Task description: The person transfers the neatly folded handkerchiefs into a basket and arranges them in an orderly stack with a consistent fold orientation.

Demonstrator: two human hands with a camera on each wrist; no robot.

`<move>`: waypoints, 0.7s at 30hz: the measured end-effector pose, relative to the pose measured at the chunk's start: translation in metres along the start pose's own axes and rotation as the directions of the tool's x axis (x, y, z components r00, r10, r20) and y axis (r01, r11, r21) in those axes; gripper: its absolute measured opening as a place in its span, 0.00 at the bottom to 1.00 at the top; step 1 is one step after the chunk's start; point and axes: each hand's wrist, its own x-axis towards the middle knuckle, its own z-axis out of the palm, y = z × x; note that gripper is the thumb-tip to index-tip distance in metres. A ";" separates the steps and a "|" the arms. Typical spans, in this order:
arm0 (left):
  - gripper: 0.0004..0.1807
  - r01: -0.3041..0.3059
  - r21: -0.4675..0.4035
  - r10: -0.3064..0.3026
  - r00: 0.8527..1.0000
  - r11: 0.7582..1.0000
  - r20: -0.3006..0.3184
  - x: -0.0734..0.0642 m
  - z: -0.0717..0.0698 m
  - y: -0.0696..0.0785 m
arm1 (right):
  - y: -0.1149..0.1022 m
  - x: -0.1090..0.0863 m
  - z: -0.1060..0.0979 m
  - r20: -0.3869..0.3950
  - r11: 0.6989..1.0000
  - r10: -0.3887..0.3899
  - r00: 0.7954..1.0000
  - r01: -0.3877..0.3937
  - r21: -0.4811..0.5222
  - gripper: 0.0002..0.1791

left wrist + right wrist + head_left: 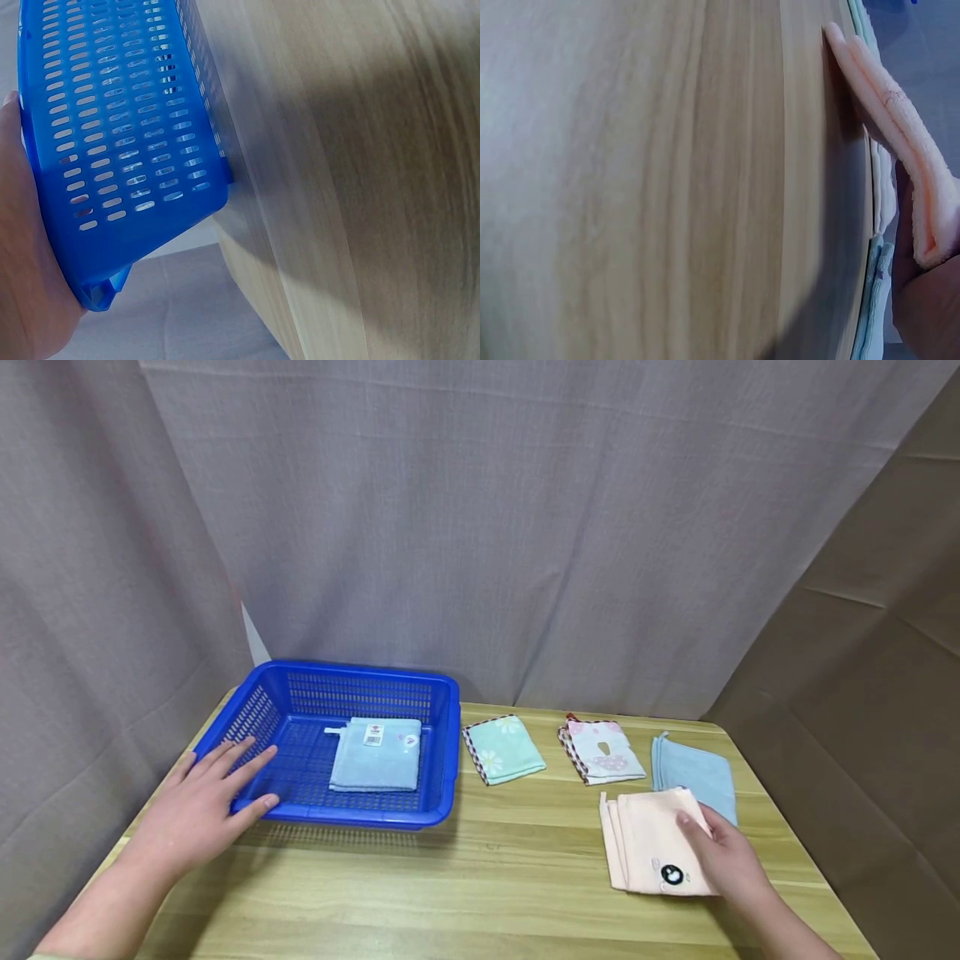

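My right hand point(723, 856) grips a folded peach towel point(648, 843) by its right side, thumb on top; a dark round badge decorates the towel's lower part. In the right wrist view the peach towel point(900, 127) is seen edge-on, lifted off the wood. Spread fingers of my left hand point(198, 806) rest on the near left corner of a blue plastic basket point(397, 817). Inside the basket lies a folded light blue towel point(375, 768) with a white label. The left wrist view shows the basket's slotted side point(127, 150) beside the hand.
Along the back of the wooden table point(480, 893) lie a mint flowered towel point(506, 749), a white patterned towel point(603, 750) and another light blue towel point(701, 777), partly behind the peach one. Grey curtain point(450, 527) hangs behind; a brown panel point(862, 652) stands on the right.
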 end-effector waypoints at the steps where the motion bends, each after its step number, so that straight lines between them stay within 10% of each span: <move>1: 0.36 0.000 0.000 0.000 1.000 1.000 0.001 0.000 0.000 0.000 | 0.000 0.000 0.000 0.003 1.000 -0.001 1.000 0.001 0.009 0.43; 21: 0.36 0.003 -0.005 -0.003 1.000 1.000 -0.001 0.000 -0.001 0.002 | -0.005 -0.001 0.005 0.132 0.965 0.043 0.990 -0.076 0.253 0.33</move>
